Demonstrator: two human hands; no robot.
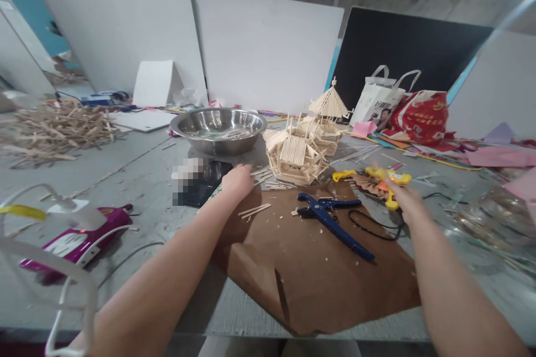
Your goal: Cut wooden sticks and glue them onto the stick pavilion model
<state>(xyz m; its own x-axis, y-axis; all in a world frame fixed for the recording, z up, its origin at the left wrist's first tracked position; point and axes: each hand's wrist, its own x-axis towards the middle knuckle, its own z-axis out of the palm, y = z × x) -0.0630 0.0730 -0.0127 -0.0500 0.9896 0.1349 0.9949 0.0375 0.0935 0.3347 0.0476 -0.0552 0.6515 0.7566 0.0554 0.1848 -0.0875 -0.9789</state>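
Note:
My left hand (238, 181) rests near the top left corner of the brown paper (335, 290), beside a black phone (203, 184) and loose thin sticks (254, 210); its fingertips are too small and blurred to read. My right hand (404, 195) is at the yellow glue gun (391, 177), smeared by motion, so its grip cannot be made out. Between the hands, a blue-handled cutter (335, 226) lies on the paper. Behind the paper stands a wooden stick model (295, 153) with railings, and a pointed stick roof (330, 101) rises behind it.
A steel basin (218, 145) stands behind my left hand. Far left are a pile of wooden pieces (62, 128) and a purple power strip (84, 240) with white cables. A red bag (421, 117), a white bag (372, 101) and a clear plastic container (496, 217) are on the right.

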